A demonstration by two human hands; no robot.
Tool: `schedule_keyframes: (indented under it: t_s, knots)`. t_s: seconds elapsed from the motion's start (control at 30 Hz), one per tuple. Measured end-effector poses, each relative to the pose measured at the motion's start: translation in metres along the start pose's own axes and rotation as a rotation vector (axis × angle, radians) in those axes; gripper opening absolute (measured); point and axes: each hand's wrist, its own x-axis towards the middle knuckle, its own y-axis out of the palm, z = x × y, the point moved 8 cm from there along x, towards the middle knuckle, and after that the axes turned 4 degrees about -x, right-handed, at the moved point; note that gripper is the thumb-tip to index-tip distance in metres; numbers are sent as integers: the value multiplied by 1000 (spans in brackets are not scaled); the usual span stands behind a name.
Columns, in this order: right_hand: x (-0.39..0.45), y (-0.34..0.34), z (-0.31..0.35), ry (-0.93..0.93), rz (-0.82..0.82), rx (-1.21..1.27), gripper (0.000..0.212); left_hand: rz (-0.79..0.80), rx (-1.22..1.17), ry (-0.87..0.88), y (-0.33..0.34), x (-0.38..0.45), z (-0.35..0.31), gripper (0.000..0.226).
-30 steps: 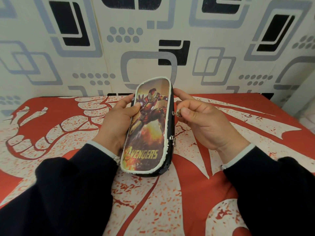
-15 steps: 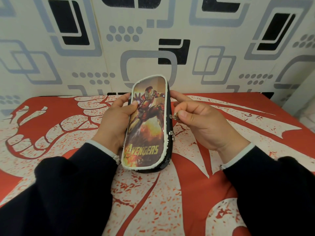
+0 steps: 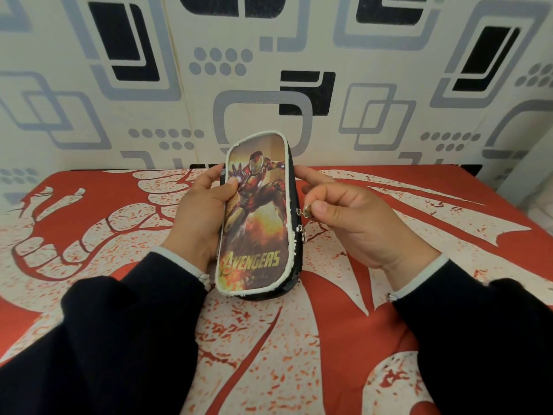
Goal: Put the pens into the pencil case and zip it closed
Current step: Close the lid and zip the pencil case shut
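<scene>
A black pencil case (image 3: 257,217) with a printed Avengers picture and white piping stands tilted on its near end on the red and white cloth (image 3: 299,339). My left hand (image 3: 200,217) grips its left side, thumb on the picture. My right hand (image 3: 353,223) is beside its right edge, thumb and forefinger pinching a small metal zipper pull (image 3: 306,209). A second zipper pull (image 3: 303,235) hangs free just below. No pens are in sight.
A patterned wall (image 3: 269,70) with grey and black shapes rises right behind the table's far edge. The red and white cloth covers the whole surface. My dark sleeves fill the lower corners.
The pinched zipper pull has slid along the case's right edge toward me, close to the second pull. The case has shifted slightly left and sits a bit more upright.
</scene>
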Motion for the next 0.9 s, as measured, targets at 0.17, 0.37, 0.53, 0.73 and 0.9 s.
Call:
schedule_keyframes:
  t_s: [0.17, 0.37, 0.53, 0.73, 0.9]
  knots:
    - [0, 2, 0, 5, 12, -10, 13, -11, 0, 4, -2, 2, 0, 35]
    - [-1, 2, 1, 7, 19, -17, 12, -16, 4, 13, -3, 3, -1, 34]
    - [0, 3, 0, 7, 24, -19, 10, -21, -39, 5, -4, 4, 0, 37]
    - [0, 3, 0, 3, 37, -18, 13, -24, -49, 6, -4, 4, -1, 38]
    - [-1, 2, 0, 0, 27, -9, 13, -28, -51, 4, -5, 5, 1, 35]
